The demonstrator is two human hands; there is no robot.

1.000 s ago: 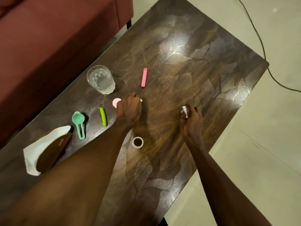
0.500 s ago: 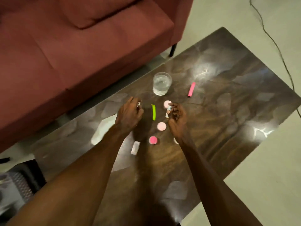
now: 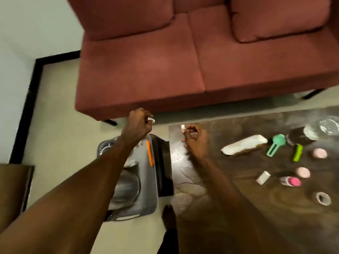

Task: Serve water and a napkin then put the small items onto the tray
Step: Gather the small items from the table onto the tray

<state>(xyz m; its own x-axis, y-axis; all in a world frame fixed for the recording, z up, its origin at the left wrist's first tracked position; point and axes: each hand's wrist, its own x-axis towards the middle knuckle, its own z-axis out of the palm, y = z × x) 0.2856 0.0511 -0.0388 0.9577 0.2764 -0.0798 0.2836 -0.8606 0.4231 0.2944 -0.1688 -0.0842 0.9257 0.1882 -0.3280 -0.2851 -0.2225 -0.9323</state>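
Fingers (image 3: 185, 129) of our right hand (image 3: 195, 139) pinching a small white piece (image 3: 182, 126), our left hand (image 3: 137, 123) pinching another (image 3: 152, 120), red sofa (image 3: 201, 57) ahead, dark table (image 3: 256, 208) right, grey tray (image 3: 146, 189) on the floor (image 3: 60, 125), napkin (image 3: 244, 144), glass (image 3: 329, 124), pink caps (image 3: 319, 153).

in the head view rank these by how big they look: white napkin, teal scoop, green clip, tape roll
1. white napkin, clearly the largest
2. teal scoop
3. green clip
4. tape roll

The scoop and clip look close in length, so that order is unsure. The tape roll lies nearer the camera and still looks smallest.
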